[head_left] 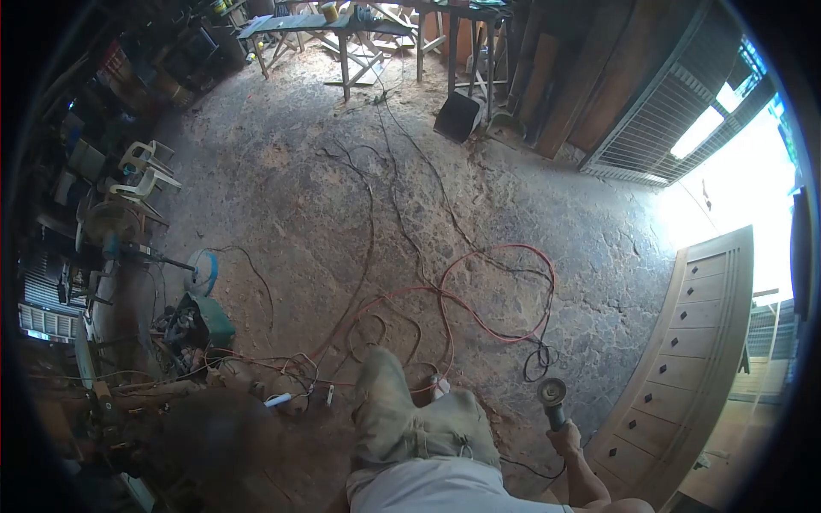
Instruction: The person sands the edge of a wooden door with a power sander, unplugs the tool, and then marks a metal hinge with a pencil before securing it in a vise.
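In the lower right of the frame, the right hand [564, 438] is closed around the body of an angle grinder [554, 403], fingers wrapped and the round disc end pointing toward the top of the frame. The left hand cannot be made out, so I cannot tell its state. To the right of the grinder, a pale wooden panel door [671, 368] with dark diamond insets stands tilted along the right side. A red hose [554, 282] lies looped on the rough, cracked floor [299, 197], crossing dark cables [396, 192] near the centre. A green-cased machine [214, 320] sits at the left, below white plastic chairs [137, 190]. A workbench [321, 26] stands at the top, with a black bin [457, 117] to its right.
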`<state>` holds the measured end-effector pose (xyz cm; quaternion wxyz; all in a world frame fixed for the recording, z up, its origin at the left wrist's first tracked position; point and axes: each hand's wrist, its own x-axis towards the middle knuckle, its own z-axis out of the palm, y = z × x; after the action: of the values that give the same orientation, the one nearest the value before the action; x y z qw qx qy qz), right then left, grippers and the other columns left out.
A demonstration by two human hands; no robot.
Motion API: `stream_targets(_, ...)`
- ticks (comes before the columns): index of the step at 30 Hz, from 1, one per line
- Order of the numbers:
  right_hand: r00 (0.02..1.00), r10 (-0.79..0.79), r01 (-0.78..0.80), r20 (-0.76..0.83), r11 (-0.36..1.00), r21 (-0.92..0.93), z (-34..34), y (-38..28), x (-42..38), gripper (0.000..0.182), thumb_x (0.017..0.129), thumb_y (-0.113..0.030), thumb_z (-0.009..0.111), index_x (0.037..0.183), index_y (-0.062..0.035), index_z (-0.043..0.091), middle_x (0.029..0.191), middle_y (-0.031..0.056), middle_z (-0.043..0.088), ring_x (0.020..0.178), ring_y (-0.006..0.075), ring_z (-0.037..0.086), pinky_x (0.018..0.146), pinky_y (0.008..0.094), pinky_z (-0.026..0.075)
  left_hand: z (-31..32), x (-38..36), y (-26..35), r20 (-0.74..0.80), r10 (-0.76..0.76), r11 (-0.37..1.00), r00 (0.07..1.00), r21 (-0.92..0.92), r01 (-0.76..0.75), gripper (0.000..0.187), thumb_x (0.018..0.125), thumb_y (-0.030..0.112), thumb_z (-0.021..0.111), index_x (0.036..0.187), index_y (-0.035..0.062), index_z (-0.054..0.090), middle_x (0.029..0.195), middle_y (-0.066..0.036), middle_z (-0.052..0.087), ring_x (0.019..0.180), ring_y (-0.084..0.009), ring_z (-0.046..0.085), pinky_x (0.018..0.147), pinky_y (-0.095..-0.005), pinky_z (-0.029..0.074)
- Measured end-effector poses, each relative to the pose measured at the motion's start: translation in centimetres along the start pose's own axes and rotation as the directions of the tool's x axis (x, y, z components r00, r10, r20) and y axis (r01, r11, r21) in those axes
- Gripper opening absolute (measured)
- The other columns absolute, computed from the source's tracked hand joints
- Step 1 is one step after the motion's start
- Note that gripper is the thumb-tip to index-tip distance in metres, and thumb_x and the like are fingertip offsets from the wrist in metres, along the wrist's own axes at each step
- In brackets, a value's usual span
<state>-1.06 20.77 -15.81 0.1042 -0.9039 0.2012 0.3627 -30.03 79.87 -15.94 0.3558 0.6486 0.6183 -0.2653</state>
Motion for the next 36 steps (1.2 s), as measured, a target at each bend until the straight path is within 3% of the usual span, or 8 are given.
stream_targets(7,0.991,-0.086,0.09,-0.102,0.995,0.037,-3.3,-7.2,2.8,0.056,0.076,-0.036,0.085,0.113,0.0025,0.066,0.106,0.0258,0.075,0.103,0.0426,0.073,0.09,0.0513,0.057,-0.4,1.5,5.7,-0.009,0.075,0.99,0.997,-0.122,-0.076,0.038,0.1,0.022,0.057,0.132,0.0061,0.07,0.103,-0.014,0.075,0.089,-0.0269,0.073,0.078,-0.042,0.057)
stream_targets(17,0.907,-0.42,0.417,0.038,0.906,0.079,-9.0,-44.8,11.1,0.056,0.076,-0.04,0.081,0.113,0.0006,0.07,0.108,0.0275,0.074,0.105,0.0432,0.072,0.088,0.0508,0.057,-3.7,11.3,27.1,-0.053,0.124,0.939,0.991,-0.317,-0.134,0.037,0.099,0.02,0.058,0.129,0.0052,0.073,0.107,-0.014,0.076,0.091,-0.0239,0.073,0.079,-0.0377,0.058)
stream_targets(27,0.529,-0.835,0.838,0.149,0.542,0.066,-13.4,-76.4,11.6,0.05,0.08,-0.035,0.079,0.113,0.0016,0.07,0.097,0.0251,0.075,0.094,0.0424,0.074,0.081,0.0504,0.057,-12.0,18.4,49.0,-0.215,0.549,0.708,0.808,-0.394,-0.586,0.033,0.104,0.017,0.057,0.129,0.0046,0.074,0.111,-0.011,0.077,0.097,-0.0185,0.072,0.086,-0.0346,0.057)
stream_targets(28,0.492,-0.841,0.776,0.225,0.54,0.325,-15.0,-78.7,10.0,0.048,0.074,-0.022,0.081,0.11,0.0047,0.065,0.085,0.023,0.071,0.079,0.0362,0.073,0.073,0.0499,0.055,-15.0,15.9,53.6,0.067,0.377,0.83,0.924,-0.467,-0.305,0.034,0.103,0.015,0.06,0.134,0.0071,0.072,0.125,-0.011,0.074,0.108,-0.0223,0.071,0.094,-0.0372,0.056)
stream_targets(29,0.394,-0.897,0.878,0.2,0.431,0.207,-17.5,-81.3,7.1,0.049,0.075,-0.02,0.08,0.113,0.0059,0.062,0.081,0.0209,0.069,0.077,0.0375,0.072,0.072,0.0499,0.055,-11.8,20.7,53.3,-0.016,0.68,0.684,0.733,-0.348,-0.641,0.037,0.105,0.02,0.059,0.14,0.0097,0.067,0.131,-0.011,0.072,0.109,-0.0248,0.072,0.097,-0.042,0.057)
stream_targets(30,0.323,-0.92,0.912,0.219,0.365,0.186,-16.9,-84.0,6.8,0.05,0.075,-0.02,0.08,0.114,0.0063,0.062,0.082,0.0218,0.069,0.077,0.0391,0.072,0.072,0.05,0.055,-11.3,22.7,54.7,-0.219,0.944,0.293,0.247,0.215,-0.932,0.041,0.107,0.024,0.055,0.145,0.0113,0.062,0.14,-0.011,0.067,0.117,-0.0276,0.069,0.099,-0.0471,0.056)
stream_targets(32,0.275,-0.943,0.943,0.189,0.302,0.137,-16.9,-86.6,7.0,0.052,0.076,-0.021,0.08,0.116,0.007,0.061,0.085,0.0234,0.07,0.077,0.0422,0.072,0.071,0.0502,0.055,-14.8,18.2,61.8,0.14,0.673,0.616,0.727,-0.649,-0.446,0.068,0.098,0.058,0.062,0.146,0.01,0.061,0.139,-0.013,0.065,0.124,-0.0275,0.062,0.096,-0.0446,0.055)
stream_targets(36,0.151,-0.941,0.989,0.303,0.144,-0.045,-18.1,-92.4,5.6,0.062,0.078,-0.027,0.086,0.125,0.0026,0.057,0.111,0.0263,0.066,0.103,0.0441,0.069,0.082,0.0532,0.055,-15.2,19.0,71.0,0.205,0.426,0.488,0.881,-0.872,-0.034,0.092,0.078,0.081,0.075,0.133,0.0077,0.069,0.113,-0.009,0.07,0.098,-0.021,0.068,0.078,-0.0368,0.054)
